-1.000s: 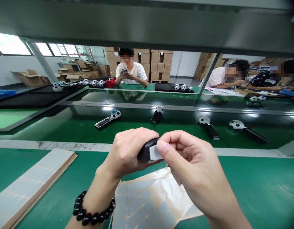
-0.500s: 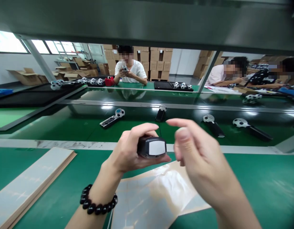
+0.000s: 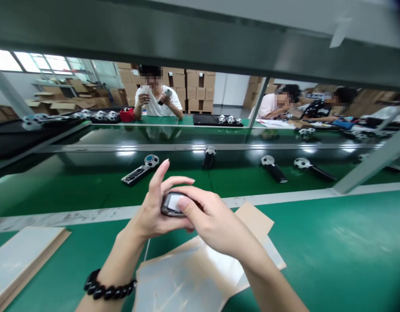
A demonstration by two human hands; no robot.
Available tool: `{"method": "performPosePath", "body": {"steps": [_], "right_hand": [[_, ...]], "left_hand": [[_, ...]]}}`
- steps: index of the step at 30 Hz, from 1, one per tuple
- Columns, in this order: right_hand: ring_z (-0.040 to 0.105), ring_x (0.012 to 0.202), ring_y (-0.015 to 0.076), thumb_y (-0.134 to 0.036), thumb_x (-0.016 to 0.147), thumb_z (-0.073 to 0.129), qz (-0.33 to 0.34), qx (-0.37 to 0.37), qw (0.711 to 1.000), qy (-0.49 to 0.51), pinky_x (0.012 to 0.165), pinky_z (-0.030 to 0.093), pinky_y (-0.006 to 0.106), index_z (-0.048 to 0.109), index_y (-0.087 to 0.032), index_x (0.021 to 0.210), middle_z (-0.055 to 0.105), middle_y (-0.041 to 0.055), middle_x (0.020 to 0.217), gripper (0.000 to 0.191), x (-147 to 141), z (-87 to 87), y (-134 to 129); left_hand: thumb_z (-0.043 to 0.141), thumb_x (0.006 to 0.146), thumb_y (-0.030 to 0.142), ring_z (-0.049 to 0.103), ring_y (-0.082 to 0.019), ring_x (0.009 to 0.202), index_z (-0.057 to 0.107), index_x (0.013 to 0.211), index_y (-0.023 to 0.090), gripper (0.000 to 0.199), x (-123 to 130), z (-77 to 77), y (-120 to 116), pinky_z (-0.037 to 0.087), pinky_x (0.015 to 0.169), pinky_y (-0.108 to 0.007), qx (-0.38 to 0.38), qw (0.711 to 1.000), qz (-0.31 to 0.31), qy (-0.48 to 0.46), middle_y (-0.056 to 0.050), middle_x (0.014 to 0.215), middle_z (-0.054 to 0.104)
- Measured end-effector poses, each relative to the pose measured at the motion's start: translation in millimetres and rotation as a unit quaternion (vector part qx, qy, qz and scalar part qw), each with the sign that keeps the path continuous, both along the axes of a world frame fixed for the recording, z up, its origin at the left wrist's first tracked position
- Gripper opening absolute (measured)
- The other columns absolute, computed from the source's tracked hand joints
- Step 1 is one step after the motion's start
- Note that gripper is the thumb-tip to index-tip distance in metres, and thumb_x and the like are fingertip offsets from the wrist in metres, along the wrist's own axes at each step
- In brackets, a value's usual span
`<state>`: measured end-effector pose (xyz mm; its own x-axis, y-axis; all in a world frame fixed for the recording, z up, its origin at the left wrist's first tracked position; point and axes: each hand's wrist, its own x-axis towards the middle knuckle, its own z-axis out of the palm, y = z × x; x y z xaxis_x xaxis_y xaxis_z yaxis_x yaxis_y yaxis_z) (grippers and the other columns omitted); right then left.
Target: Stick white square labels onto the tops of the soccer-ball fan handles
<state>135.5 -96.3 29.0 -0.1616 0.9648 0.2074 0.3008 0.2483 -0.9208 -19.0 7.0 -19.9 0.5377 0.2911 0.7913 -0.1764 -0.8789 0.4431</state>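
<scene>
My left hand (image 3: 150,212) holds a black handle (image 3: 166,211) end-on, its index finger raised off it. A white sticker (image 3: 173,201) covers the handle's end face, which points towards me. My right hand (image 3: 216,221) closes on the handle from the right. Its thumb presses on the sticker, while its fingers reach over the handle's top and far side. The handle's other end is hidden. Below both hands, pale glossy sheets (image 3: 177,277) with brown edges lie on the green bench (image 3: 333,251).
A stack of pale sheets (image 3: 21,255) lies at left. Beyond the bench edge, several football-headed devices with black handles (image 3: 278,174) lie on the green belt (image 3: 187,173). A slanted post (image 3: 365,160) stands right. Co-workers (image 3: 157,97) sit across; a metal shelf (image 3: 187,39) hangs overhead.
My right hand has come from beside the handle onto it, thumb on the sticker. My left index finger has lifted away. The camera view has turned right and tilted.
</scene>
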Motion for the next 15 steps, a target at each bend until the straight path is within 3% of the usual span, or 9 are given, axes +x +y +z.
{"method": "performPosePath", "body": {"steps": [2,5,8,12,15], "right_hand": [[0.056,0.068,0.0140,-0.031,0.107,0.041,0.023,-0.019,0.999,0.015,0.062,0.042,0.026,0.070,-0.020,0.104,0.063,-0.0004,0.078,0.031,3.5,-2.6,5.4],[0.059,0.068,0.0142,-0.030,0.106,0.040,0.058,-0.047,0.994,0.075,0.065,0.047,0.027,0.066,-0.019,0.118,0.062,0.0000,0.080,0.031,5.7,-3.4,6.8],[0.058,0.070,0.0146,-0.034,0.105,0.044,0.061,-0.049,0.993,0.093,0.065,0.047,0.027,0.066,-0.020,0.118,0.062,0.0001,0.082,0.028,3.2,-1.8,1.7],[0.058,0.070,0.0157,-0.033,0.093,0.068,-0.039,-0.010,0.998,-0.052,0.058,0.042,0.025,0.066,-0.026,0.110,0.067,-0.0015,0.086,0.019,-1.2,-4.4,-2.1],[0.066,0.087,0.0198,-0.027,0.096,0.064,-0.121,0.063,0.974,-0.181,0.073,0.050,0.029,0.064,-0.027,0.118,0.071,0.0018,0.100,0.023,-3.1,-15.2,13.1]], "left_hand": [[0.081,0.083,0.047,0.077,-0.024,0.093,0.010,0.162,0.035,0.107,0.9,-5.6,4.3,0.067,0.074,-0.029,-0.014,1.000,-0.010,-0.008,-0.017,0.120,0.069],[0.084,0.080,0.045,0.077,-0.019,0.078,0.009,0.161,0.040,0.110,1.8,-6.6,3.3,0.064,0.059,-0.022,-0.042,0.998,-0.042,-0.030,-0.016,0.123,0.068],[0.083,0.081,0.046,0.074,-0.016,0.069,0.007,0.159,0.045,0.109,3.3,-6.4,1.2,0.062,0.053,-0.020,-0.065,0.995,-0.061,-0.053,-0.015,0.127,0.066],[0.074,0.090,0.047,0.076,-0.018,0.082,0.004,0.160,0.042,0.099,8.4,-15.3,6.0,0.065,0.066,-0.027,-0.049,0.997,-0.057,-0.017,-0.017,0.132,0.063],[0.069,0.093,0.043,0.073,-0.024,0.106,-0.004,0.161,0.038,0.101,11.9,-25.4,15.5,0.065,0.083,-0.036,-0.039,0.997,0.039,0.047,-0.022,0.149,0.050]]}}
